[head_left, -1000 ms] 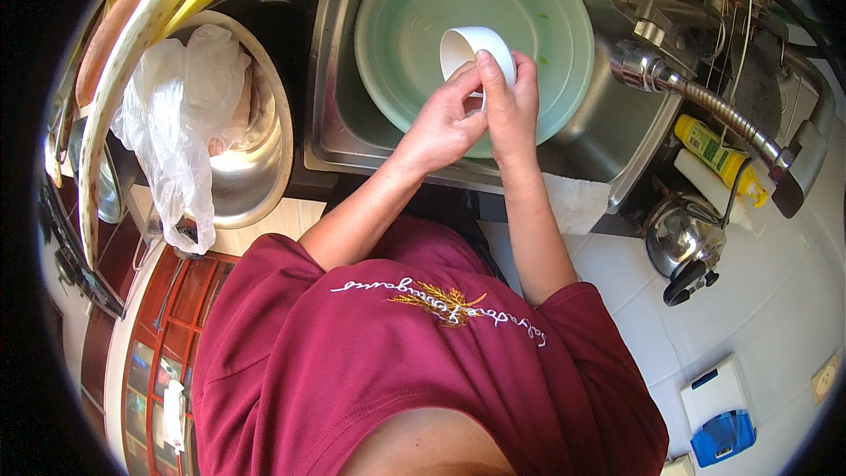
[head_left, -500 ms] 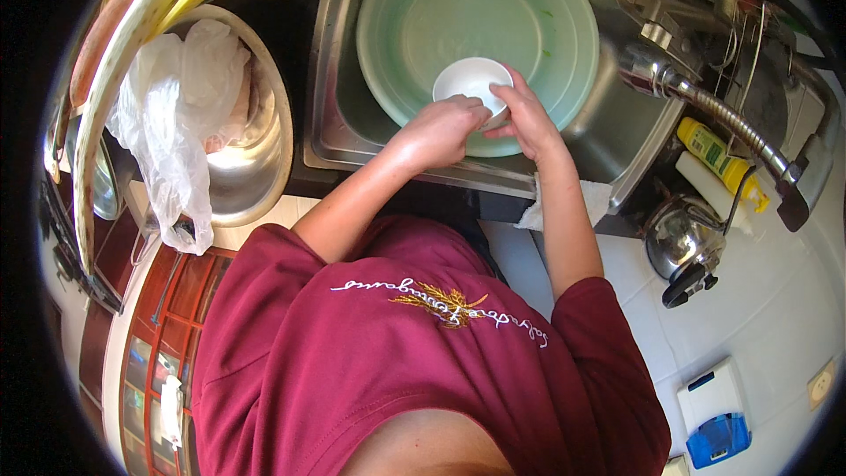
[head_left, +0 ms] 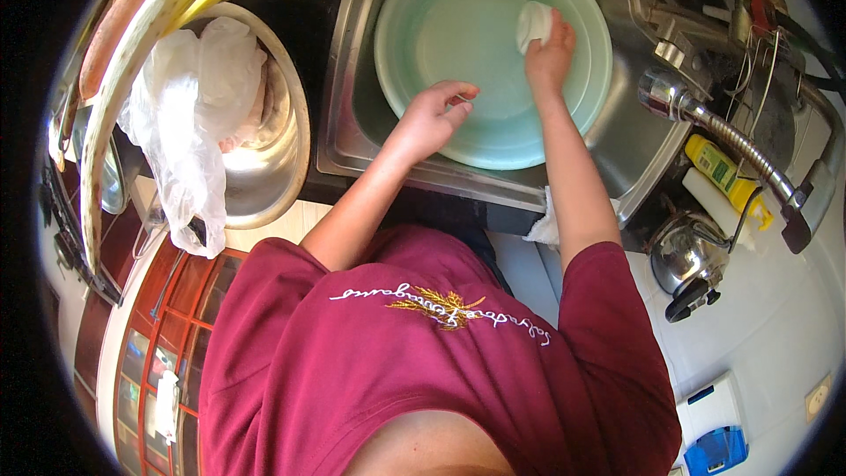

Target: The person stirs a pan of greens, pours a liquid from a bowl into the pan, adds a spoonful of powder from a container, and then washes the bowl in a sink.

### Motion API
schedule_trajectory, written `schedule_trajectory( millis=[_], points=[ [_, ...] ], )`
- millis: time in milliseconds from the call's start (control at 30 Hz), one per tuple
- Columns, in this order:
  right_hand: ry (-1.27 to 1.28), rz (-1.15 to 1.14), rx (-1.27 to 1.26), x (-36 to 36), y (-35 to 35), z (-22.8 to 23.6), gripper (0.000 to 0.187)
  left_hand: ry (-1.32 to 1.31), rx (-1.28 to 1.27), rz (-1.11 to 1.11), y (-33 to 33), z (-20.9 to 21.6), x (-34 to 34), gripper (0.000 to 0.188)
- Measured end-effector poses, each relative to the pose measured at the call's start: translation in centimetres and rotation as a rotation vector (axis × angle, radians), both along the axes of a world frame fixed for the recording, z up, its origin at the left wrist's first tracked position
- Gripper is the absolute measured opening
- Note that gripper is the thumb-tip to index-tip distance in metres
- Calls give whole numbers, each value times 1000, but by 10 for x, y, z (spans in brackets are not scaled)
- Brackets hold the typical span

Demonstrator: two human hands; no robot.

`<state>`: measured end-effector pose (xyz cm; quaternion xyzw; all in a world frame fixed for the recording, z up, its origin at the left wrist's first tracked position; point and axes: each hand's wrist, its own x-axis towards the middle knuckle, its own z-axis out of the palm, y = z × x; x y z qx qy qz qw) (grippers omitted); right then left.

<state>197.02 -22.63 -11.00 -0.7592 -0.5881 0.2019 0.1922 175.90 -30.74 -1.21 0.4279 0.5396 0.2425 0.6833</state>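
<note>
A large pale green basin [head_left: 393, 79] rests in the steel sink [head_left: 348, 119] and holds what looks like cloudy water. My right hand [head_left: 550, 55] grips a small white bowl [head_left: 531, 25], tilted on its side, over the basin's far right part. Over the near left rim of the basin is my left hand [head_left: 434, 122], its fingers loosely curved with a gap between thumb and forefinger. Nothing shows in that hand. The right fingers partly hide the bowl.
To the left stands a metal bowl [head_left: 295, 159] with a white plastic bag [head_left: 189, 97] in it. A flexible metal faucet [head_left: 731, 137] reaches over the sink's right side. Nearby are a yellow bottle [head_left: 723, 167], a shiny kettle [head_left: 687, 256] and a white cloth [head_left: 546, 225].
My left hand has let go of the white bowl and drawn back left. My right hand has carried the bowl away to the far right of the basin and tipped it.
</note>
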Motion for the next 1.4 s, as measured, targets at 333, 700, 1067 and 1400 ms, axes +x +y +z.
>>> schedule_trajectory(
  millis=[333,700,1067,1400],
  points=[
    [1549,-335,-319,-41,-38,84,71,-229,-181,440,34,16,15,74],
    [194,-67,-237,-40,-31,104,24,108,257,296,45,20,35,68],
    [515,-156,-266,-28,-21,77,39,45,276,376,50,17,53,66],
    [331,-251,-400,-8,-23,31,30,42,216,409,44,2,63,63]
  ],
)
